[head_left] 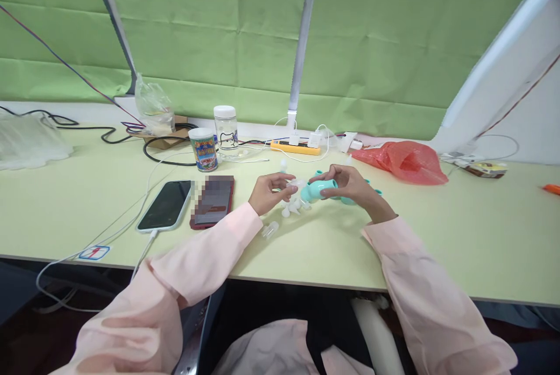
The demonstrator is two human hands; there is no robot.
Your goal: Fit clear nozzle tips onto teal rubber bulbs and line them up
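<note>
Between the thumb and fingers of my left hand is a small clear plastic piece. My right hand grips a turquoise hollow plastic part, tilted with its round opening toward the right. The two pieces are close together above the table; I cannot tell whether they touch. Several small white plastic pieces lie on the table below my hands. Nearer to me rests a clear tube-like piece. More turquoise parts lie behind and under my right hand, partly hidden by it.
Left of my hands lie a white-edged phone on a cable and a dark red phone. Behind them stand a printed can and a clear jar. A yellow power strip and red plastic bag lie at the back.
</note>
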